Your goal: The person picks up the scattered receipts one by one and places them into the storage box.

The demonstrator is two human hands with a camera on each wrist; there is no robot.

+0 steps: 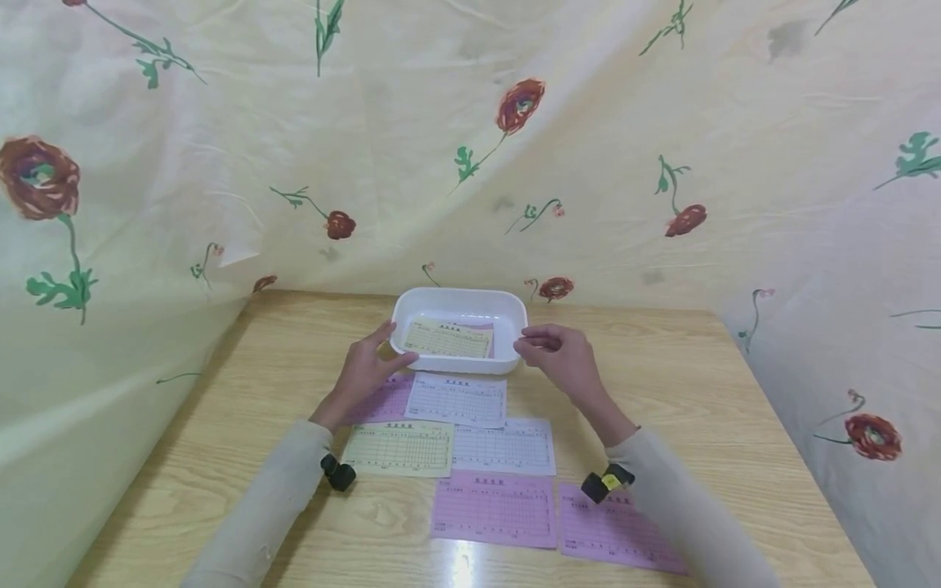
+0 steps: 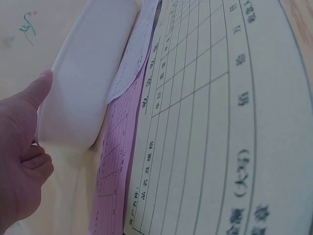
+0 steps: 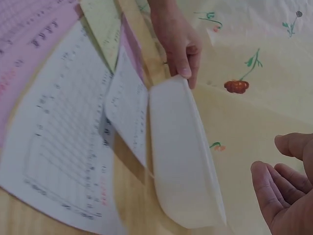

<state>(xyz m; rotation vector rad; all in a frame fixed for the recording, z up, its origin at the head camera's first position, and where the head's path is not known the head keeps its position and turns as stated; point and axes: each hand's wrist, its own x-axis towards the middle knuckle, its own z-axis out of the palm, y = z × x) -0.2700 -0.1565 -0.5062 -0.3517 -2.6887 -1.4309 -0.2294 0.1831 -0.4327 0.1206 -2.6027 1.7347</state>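
Observation:
A white plastic tray [image 1: 459, 364] stands at the back of the table, with a yellow form slip [image 1: 448, 339] lying over a pink one [image 1: 491, 347] inside. My left hand [image 1: 366, 367] grips the tray's left end, thumb over the front rim. The left wrist view shows that thumb [image 2: 41, 88] against the tray's pale wall [image 2: 93, 73]. At the tray's right end, my right hand [image 1: 562, 355] holds nothing. In the right wrist view its fingers [image 3: 279, 196] are loosely bent, apart from the tray [image 3: 178, 152].
In front of the tray lie white slips [image 1: 456, 400] [image 1: 503, 447], a yellow slip [image 1: 400, 449] and pink slips [image 1: 494, 510] [image 1: 610, 527], some overlapping. Another pink slip [image 1: 390, 398] is partly under a white one. A flowered cloth [image 1: 412, 147] hangs behind the wooden table [image 1: 662, 351].

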